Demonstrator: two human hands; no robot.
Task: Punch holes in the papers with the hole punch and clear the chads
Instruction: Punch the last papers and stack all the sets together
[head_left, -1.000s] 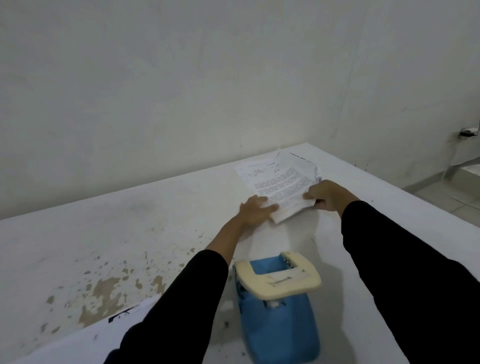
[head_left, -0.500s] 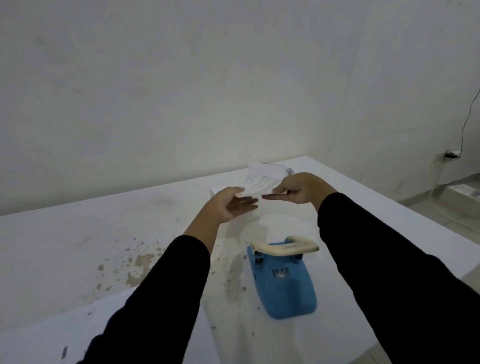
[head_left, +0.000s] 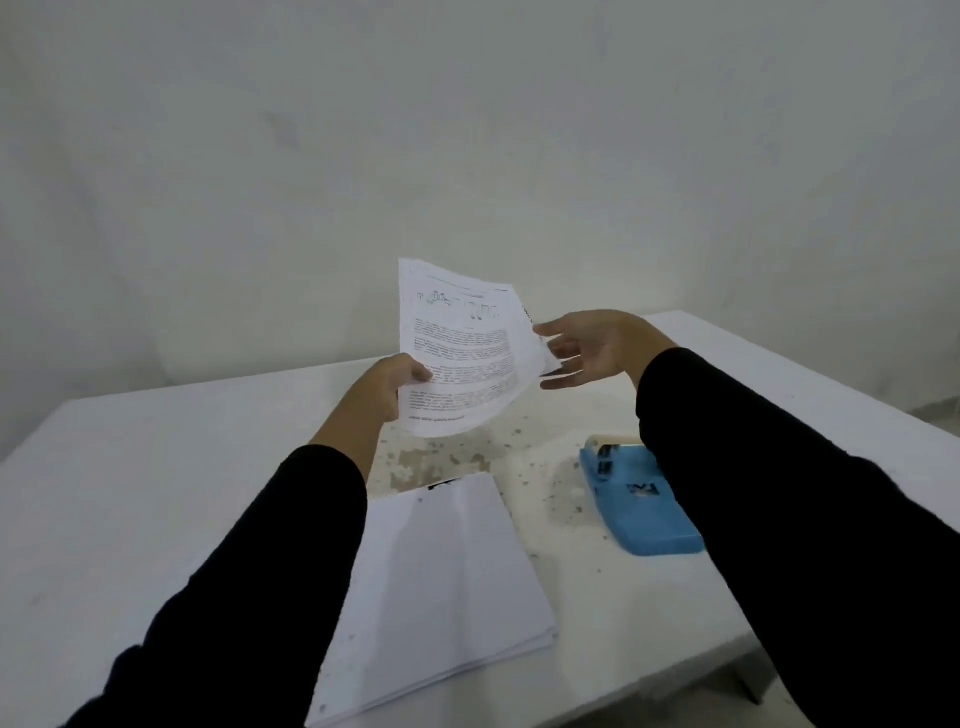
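My left hand (head_left: 387, 395) grips the lower left edge of a few printed sheets (head_left: 462, 348) and holds them up in the air above the table. My right hand (head_left: 592, 348) is spread open at the sheets' right edge, fingertips close to or just touching the paper. The blue hole punch (head_left: 641, 512) lies on the table below my right forearm, which covers its cream handle almost fully. A separate stack of white papers (head_left: 447, 587) lies flat on the table between my arms.
The white table (head_left: 130, 493) has a patch of chipped paint and small specks around the middle (head_left: 441, 457). A plain wall rises right behind the table. The table's near right edge (head_left: 727, 660) drops off to the floor.
The printed sheets went from lying at the table's far corner to being lifted up in my left hand. My right hand let go and opened. The view swung left, showing the flat stack.
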